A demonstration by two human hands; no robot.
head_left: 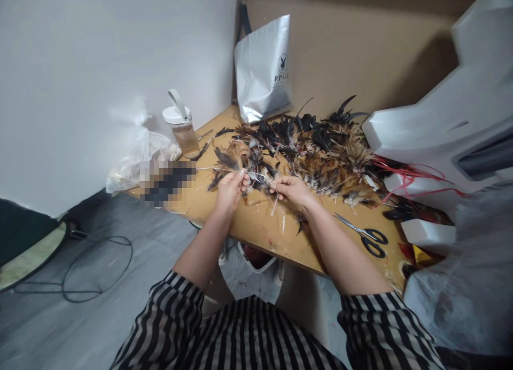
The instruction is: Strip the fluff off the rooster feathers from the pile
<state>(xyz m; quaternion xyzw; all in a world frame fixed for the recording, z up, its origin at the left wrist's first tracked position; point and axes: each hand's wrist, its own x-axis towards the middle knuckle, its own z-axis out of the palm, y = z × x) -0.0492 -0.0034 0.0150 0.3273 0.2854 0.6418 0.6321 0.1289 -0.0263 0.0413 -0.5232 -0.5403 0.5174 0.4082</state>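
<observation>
My left hand [233,189] is closed in a pinch on a thin white string [256,174]. The string runs across to my right hand [293,191], whose thumb and fingers are also pinched on it. Brown and black feathers [230,155] fan out just beyond my left fingertips; whether that hand grips their quills too is hard to make out. Beyond and to the right of my hands spreads a large pile of brown, tan and black feathers [320,170]. Black-handled scissors [366,235] lie partly open on the table, right of my right forearm.
The wooden table [256,228] has scraps along its front edge. At its back stand a silver bag [262,71] and a lidded drink bottle [184,132], with a plastic bag [128,167] at the left. Red strings [412,172] hang by white foam [417,130] on the right.
</observation>
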